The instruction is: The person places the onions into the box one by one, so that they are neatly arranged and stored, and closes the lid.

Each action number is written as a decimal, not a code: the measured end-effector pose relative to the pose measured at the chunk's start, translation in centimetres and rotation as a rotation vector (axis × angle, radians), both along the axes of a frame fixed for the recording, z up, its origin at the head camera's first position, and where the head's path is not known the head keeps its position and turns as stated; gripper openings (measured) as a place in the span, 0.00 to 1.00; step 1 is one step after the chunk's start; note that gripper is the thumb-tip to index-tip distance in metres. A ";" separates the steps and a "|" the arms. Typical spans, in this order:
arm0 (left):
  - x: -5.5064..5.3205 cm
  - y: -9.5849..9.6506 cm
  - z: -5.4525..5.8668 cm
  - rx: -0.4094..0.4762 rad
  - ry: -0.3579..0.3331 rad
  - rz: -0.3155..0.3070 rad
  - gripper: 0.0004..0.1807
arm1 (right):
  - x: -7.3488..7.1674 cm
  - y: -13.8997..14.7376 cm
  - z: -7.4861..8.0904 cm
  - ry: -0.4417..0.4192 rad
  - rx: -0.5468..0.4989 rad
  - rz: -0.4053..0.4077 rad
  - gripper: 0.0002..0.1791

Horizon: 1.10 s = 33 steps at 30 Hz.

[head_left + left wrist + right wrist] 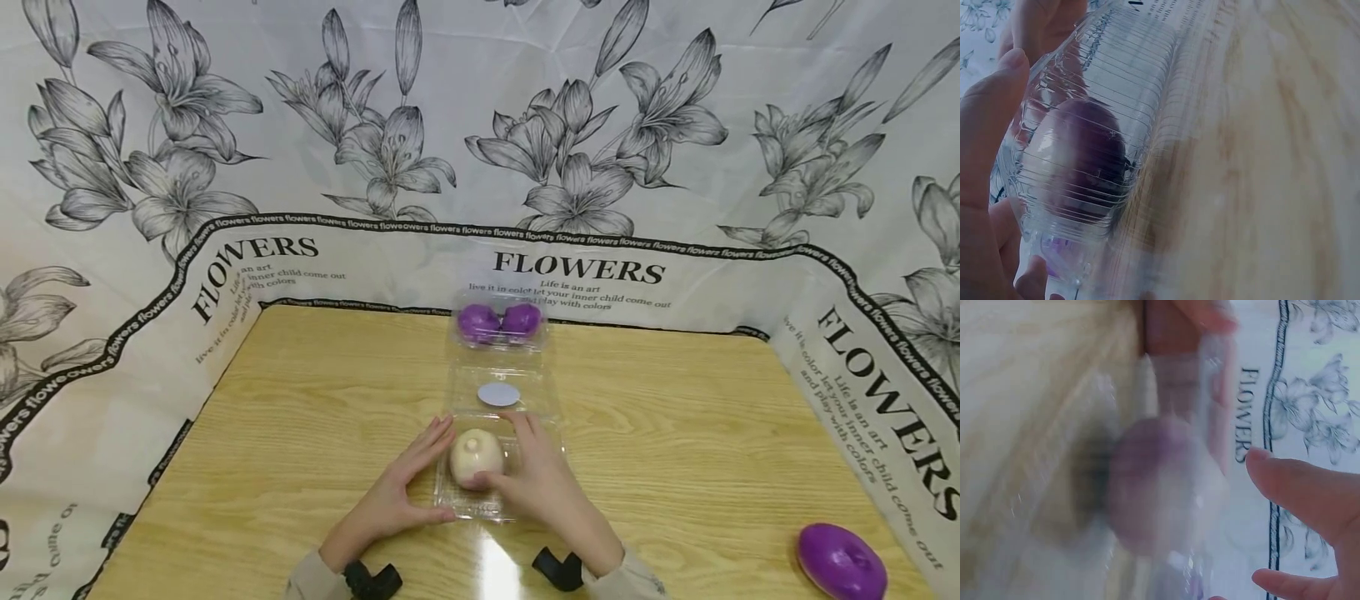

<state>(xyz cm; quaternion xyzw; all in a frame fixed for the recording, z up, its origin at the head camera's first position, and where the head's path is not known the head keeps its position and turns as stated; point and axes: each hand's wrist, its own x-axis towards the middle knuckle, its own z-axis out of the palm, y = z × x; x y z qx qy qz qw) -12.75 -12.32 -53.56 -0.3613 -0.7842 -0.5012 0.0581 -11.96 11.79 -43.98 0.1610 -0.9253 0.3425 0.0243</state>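
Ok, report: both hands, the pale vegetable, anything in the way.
Left hand at clear box's left side, right hand over its right. Pale vegetable in the box, lid folded back. Seemingly nothing in the way; loose purple item off right.

Can see the vegetable [1163, 487] and plastic box [491, 507] only blurred in the right wrist view. In the head view, cannot see the vegetable's part behind the right hand [542, 475], nor the sleeves [317, 581] below the bottom edge.
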 end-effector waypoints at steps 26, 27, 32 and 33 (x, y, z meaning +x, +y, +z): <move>0.3 -0.7 -0.1 -0.004 -0.038 0.026 0.53 | 2.1 23.0 2.7 0.103 -0.069 -0.454 0.35; 0.3 -0.7 -0.1 -0.003 -0.038 0.024 0.53 | 2.5 24.0 2.6 0.091 -0.086 -0.483 0.35; 0.3 -0.6 -0.1 -0.001 -0.033 0.025 0.53 | 4.0 28.5 1.6 0.045 -0.091 -0.678 0.36; 0.3 -0.6 -0.1 -0.001 -0.032 0.025 0.53 | 4.3 29.3 1.3 0.014 -0.090 -0.719 0.37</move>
